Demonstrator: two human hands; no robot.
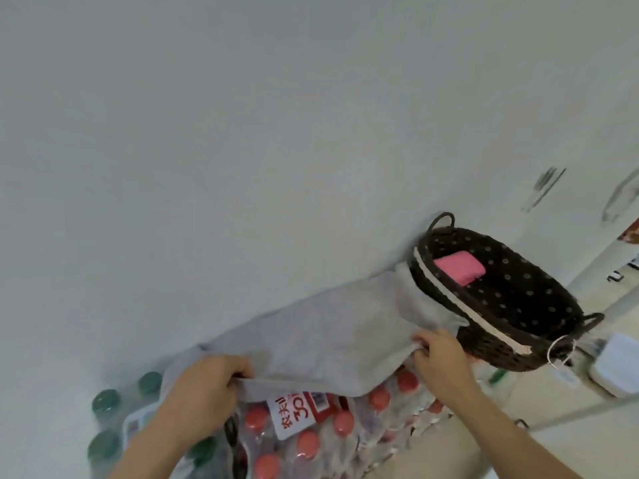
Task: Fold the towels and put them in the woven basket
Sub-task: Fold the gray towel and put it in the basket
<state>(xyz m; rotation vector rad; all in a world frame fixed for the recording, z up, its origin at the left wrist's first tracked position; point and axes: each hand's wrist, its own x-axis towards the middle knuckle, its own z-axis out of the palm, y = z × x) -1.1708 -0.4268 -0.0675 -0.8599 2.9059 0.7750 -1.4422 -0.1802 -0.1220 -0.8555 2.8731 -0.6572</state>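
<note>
As it lies spread and slack, the grey towel (311,333) is judged light, soft and wholly limp: it will sag wherever it is unsupported, is in no way fragile, and is best taken at its corners or along a hemmed edge, as is done at present. It rests partly over a pack of red-capped bottles (311,440), with green-capped bottles (103,402) to one side, and its far side lies against a plain white surface (242,167); whether that is a wall or a bench cannot be determined at this tilt. One end of the towel touches the side of the woven basket (501,350). That basket stands just beside the right hand and already contains a folded pink towel (458,267) on its spotted lining. The left hand (207,382) is clenched on the near hem, fingers curled over the cloth. The right hand (439,357) pinches the near corner at the basket end, fingers likewise curled. Neither hand holds anything else. Folding of the grey towel is assessed as barely begun; no fold shows in it.
</note>
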